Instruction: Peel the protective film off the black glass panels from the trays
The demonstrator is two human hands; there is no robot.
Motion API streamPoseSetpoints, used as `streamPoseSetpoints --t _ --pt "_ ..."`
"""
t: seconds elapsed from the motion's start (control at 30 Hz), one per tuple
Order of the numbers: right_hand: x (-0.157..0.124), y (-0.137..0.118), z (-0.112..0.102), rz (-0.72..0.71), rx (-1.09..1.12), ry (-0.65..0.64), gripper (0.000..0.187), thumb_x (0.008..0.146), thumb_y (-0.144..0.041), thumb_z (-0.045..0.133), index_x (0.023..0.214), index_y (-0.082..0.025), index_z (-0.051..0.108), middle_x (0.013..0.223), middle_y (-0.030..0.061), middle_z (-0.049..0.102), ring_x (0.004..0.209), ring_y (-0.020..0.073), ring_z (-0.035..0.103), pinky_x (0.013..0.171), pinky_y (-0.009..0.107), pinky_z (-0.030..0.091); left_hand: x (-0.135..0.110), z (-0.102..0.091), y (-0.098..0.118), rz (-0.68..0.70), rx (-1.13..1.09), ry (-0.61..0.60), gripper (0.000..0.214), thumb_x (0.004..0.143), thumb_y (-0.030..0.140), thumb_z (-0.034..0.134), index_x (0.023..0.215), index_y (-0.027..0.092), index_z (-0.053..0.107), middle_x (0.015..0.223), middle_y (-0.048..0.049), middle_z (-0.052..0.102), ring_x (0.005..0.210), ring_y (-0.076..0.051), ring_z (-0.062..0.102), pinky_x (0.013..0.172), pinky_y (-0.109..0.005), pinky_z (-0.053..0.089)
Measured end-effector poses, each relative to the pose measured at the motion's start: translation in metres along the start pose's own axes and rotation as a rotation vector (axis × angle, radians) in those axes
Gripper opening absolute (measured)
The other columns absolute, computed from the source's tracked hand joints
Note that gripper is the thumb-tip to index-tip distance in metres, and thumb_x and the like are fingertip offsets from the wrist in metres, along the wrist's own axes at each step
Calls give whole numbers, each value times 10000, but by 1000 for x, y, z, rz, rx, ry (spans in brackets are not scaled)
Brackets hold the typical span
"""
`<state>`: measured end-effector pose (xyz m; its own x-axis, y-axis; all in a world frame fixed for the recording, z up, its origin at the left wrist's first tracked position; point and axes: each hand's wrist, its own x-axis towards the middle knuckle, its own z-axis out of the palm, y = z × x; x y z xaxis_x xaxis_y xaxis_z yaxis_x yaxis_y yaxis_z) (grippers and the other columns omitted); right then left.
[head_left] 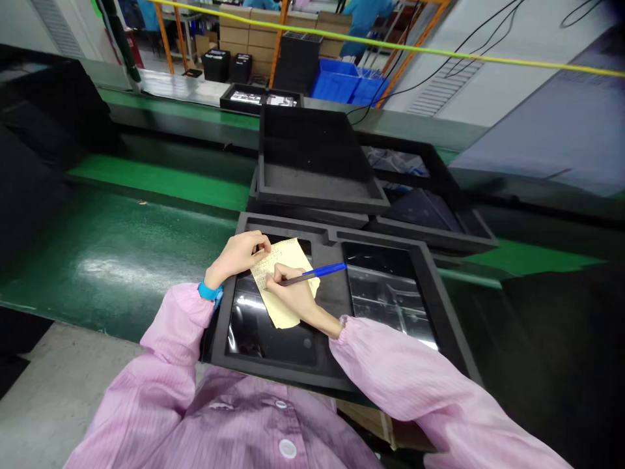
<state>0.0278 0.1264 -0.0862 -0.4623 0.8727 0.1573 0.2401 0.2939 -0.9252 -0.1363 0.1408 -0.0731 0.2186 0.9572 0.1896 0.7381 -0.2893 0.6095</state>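
A blue-capped ballpoint pen (326, 270) is pinched in my right hand (295, 294), its writing end down at a yellow sheet of paper (283, 318). Rows of small handwriting cover the upper part of the sheet; the words are too small to read. At the sheet's upper left corner, my left hand (242, 253) has its fingers curled down on the edge. The paper lies over a glossy dark panel (273, 345) in the left recess of a black foam tray (333, 286). A second glossy panel (390, 293) fills the right recess.
Behind the tray rests a stack of black trays, topped by a tilted one (317, 179). Another tray (434, 228) with plastic-wrapped items sits to the right. All stand on a green conveyor bench (146, 260). A yellow cable (371, 42) crosses overhead; blue bins (334, 79) are beyond.
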Motion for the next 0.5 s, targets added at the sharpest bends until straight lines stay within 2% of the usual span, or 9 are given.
streamPoseSetpoints --t 0.5 --pt "-2 2 2 -94 -42 0 288 676 -247 450 513 -221 215 455 -72 243 457 64 225 463 240 199 0 -1 0 12 -30 18 132 758 99 542 758 184 644 737 21 592 660 -128 532 592 -239 354"
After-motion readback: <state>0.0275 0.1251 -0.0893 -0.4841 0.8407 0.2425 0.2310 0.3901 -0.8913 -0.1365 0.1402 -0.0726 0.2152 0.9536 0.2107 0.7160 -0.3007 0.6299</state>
